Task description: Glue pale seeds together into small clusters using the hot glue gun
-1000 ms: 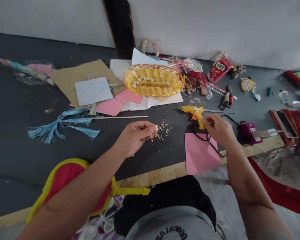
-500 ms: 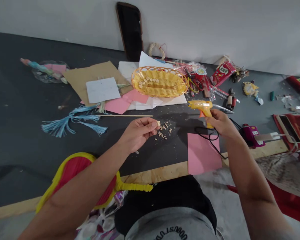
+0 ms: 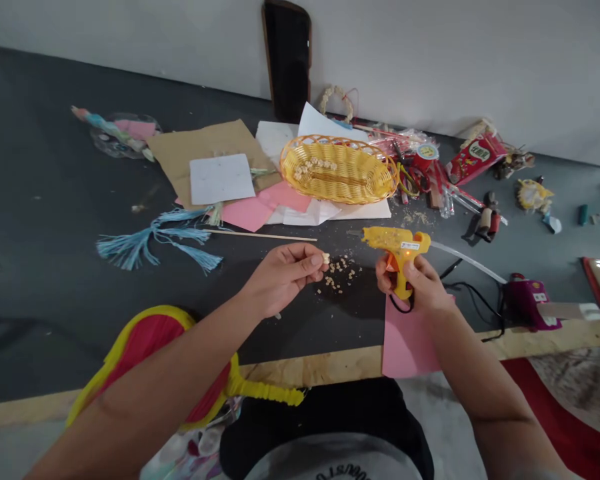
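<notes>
Between thumb and fingertips, my left hand [image 3: 287, 277] pinches a small cream piece [image 3: 325, 259]. Just right of it, many similar crumbs [image 3: 338, 275] lie scattered on the dark table [image 3: 290, 333]. My right hand [image 3: 420, 283] is wrapped round the handle of a yellow glue gun [image 3: 391, 240], whose nozzle points left toward the left hand, apart from the piece. A clear glue stick sticks out behind the gun. Beyond the hands, a yellow woven basket [image 3: 347, 190] holds a short row of cream pieces [image 3: 320, 164].
A thin stick [image 3: 265, 235] and a blue tassel [image 3: 130, 247] lie left. Pink paper [image 3: 405, 347] hangs over the near edge. A purple power socket [image 3: 525, 297] sits right. A dark phone [image 3: 287, 60] leans on the wall. A red-and-yellow fan [image 3: 150, 333] is under the left forearm.
My right hand has brought the glue gun nearer to the left hand and lower, its fingers now round the handle and trigger. The camera view has shifted; the left hand still pinches the piece.
</notes>
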Demonstrator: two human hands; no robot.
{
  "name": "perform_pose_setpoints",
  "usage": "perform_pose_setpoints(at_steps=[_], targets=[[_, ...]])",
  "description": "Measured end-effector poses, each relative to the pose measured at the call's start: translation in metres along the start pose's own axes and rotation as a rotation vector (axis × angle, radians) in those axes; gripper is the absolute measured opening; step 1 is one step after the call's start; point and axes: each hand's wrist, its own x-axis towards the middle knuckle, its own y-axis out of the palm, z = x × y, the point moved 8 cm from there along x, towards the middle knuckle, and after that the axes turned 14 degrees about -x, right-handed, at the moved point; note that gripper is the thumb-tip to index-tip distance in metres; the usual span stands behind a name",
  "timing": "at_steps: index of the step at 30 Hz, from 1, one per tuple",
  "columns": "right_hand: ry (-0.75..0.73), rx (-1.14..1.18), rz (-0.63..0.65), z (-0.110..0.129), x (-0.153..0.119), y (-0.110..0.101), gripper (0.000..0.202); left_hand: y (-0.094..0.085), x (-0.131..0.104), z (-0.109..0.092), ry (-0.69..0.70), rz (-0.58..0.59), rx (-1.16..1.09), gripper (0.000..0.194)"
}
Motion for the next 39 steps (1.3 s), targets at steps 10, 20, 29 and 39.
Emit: perform_pose_setpoints(at_steps=[10, 20, 29, 39], targets=[[-0.021, -0.201, 0.131, 0.013, -0.012, 0.018, 0.044, 0.001, -0.001, 0.0, -0.005, -0.017, -0.006, 0.029], [-0.057, -0.277, 0.16, 0.012, -0.013, 0.021, 0.043, 0.0, -0.001, 0.002, 0.004, -0.015, 0.001, 0.029], [-0.05, -0.287, 0.172, 0.014, -0.011, 0.023, 0.046, 0.002, -0.001, 0.002, -0.004, -0.001, 0.007, 0.029], [-0.07, -0.298, 0.148, 0.019, -0.009, 0.024, 0.046, 0.002, -0.002, 0.002, 0.002, 0.008, 0.013, 0.029]])
